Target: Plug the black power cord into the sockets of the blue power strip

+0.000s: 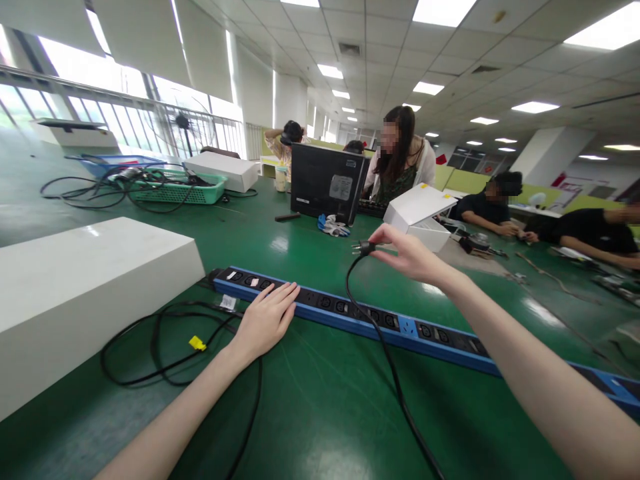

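Observation:
A long blue and black power strip [360,319] lies across the green table, with a row of sockets along its top. My left hand [267,319] rests flat on its left part, fingers stretched out over the sockets. Above the strip, my right hand [406,252] pinches a black power plug [367,248] between thumb and fingers, its metal prongs pointing left. From the plug a black cord [387,353] hangs down over the strip toward the near table edge. Left of my left hand lies a looped black cable [155,340] with a yellow tag [197,343].
A white box [100,267] stands at the left. Farther back are a green basket [185,189] with cables, a black monitor [320,180], gloves [334,227] and an angled white box [420,210]. Several other people are around the table; one person [405,157] stands behind the monitor.

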### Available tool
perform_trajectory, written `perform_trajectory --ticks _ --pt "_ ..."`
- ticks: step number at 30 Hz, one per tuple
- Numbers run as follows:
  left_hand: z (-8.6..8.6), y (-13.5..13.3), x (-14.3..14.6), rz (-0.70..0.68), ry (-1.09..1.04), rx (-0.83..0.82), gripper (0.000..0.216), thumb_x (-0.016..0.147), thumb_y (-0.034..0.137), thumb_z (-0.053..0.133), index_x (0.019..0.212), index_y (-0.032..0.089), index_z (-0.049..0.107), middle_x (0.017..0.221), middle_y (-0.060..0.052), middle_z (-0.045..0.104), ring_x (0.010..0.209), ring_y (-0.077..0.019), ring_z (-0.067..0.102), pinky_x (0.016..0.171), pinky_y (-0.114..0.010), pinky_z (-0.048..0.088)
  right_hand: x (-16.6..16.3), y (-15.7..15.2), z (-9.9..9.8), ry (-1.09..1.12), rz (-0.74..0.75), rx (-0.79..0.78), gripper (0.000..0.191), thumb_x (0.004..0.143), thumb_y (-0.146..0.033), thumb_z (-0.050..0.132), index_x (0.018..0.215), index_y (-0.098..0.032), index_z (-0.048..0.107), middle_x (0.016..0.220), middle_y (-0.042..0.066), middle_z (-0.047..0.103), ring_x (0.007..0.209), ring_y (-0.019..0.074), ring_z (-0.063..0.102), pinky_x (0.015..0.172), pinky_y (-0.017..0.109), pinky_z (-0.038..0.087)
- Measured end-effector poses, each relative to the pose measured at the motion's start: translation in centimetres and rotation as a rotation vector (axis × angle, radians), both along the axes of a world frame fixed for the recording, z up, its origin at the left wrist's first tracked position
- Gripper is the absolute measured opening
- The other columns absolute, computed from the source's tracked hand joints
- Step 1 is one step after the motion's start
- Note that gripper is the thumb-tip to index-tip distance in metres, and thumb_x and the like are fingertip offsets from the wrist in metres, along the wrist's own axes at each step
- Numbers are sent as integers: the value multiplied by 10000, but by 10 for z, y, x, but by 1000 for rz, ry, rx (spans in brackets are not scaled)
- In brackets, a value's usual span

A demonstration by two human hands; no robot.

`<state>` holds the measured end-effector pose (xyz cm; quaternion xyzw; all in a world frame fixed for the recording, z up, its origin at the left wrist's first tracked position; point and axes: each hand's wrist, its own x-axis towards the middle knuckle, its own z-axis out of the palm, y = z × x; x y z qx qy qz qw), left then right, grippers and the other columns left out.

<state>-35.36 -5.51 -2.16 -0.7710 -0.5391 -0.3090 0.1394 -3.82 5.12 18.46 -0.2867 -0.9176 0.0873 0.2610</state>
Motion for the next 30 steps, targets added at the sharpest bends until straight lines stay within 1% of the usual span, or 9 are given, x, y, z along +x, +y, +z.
perform_trajectory --ticks 2,5,7,10,14,17,20,24,30 --pt "0 0 0 0 3 -6 489 1027 327 394 1510 300 465 1520 -27 506 1413 -224 477 1217 -504 343 14 -11 11 165 -7 -68 276 921 -384 639 1115 -201 569 1105 81 695 1038 213 667 892 362 522" --pt "-1 1 1 3 3 -13 490 1026 336 396 1512 305 462 1527 -23 497 1414 -225 477 1221 -503 337 30 -28 20 308 -15 -275 320 931 -449 612 1138 -216 539 957 49 700 825 174 687 714 303 545" --pt "-1 1 1 3 0 -4 493 1027 345 392 1514 308 459 1523 -24 501 1408 -229 483 1217 -507 342 38 -39 14 302 -43 -430 346 939 -472 590 1170 -223 524 822 10 680 652 142 640 576 254 500" --pt "-3 2 1 -5 -3 12 497 1025 357 387 1515 311 458 1511 -23 515 1398 -235 496 1209 -508 356 43 -51 -13 235 -121 -542 342 938 -459 577 1179 -221 529 712 -30 636 539 113 547 469 204 394" --pt "-4 3 1 -8 -7 20 499 1025 361 387 1517 312 456 1512 -23 515 1397 -238 497 1210 -509 356 35 -56 -63 144 -207 -526 237 914 -374 562 1085 -210 570 603 -73 561 490 98 460 454 193 298" --pt "-5 3 1 -9 -9 17 497 1024 360 394 1515 314 457 1519 -20 506 1403 -235 490 1214 -510 350 23 -52 -96 113 -292 -481 169 889 -336 538 971 -199 594 614 -53 589 525 113 505 495 206 331" --pt "-6 3 0 -6 -14 5 494 1023 356 402 1511 315 463 1522 -15 503 1409 -231 482 1219 -503 342 11 -43 -118 105 -379 -409 135 865 -321 536 878 -198 591 662 -22 636 576 129 557 540 217 368" --pt "-6 3 -1 0 -7 -8 491 1024 351 405 1508 308 467 1523 -13 504 1414 -223 476 1227 -490 328 0 -34 -133 47 -447 -309 129 860 -326 540 830 -208 584 653 -17 642 591 141 567 568 222 371" --pt "-5 2 -1 2 -19 -6 481 1026 351 395 1494 295 490 1514 -17 517 1409 -223 482 1228 -484 325 -8 -33 -129 -114 -543 -144 153 863 -354 562 827 -213 610 653 -2 632 610 155 560 578 230 330"
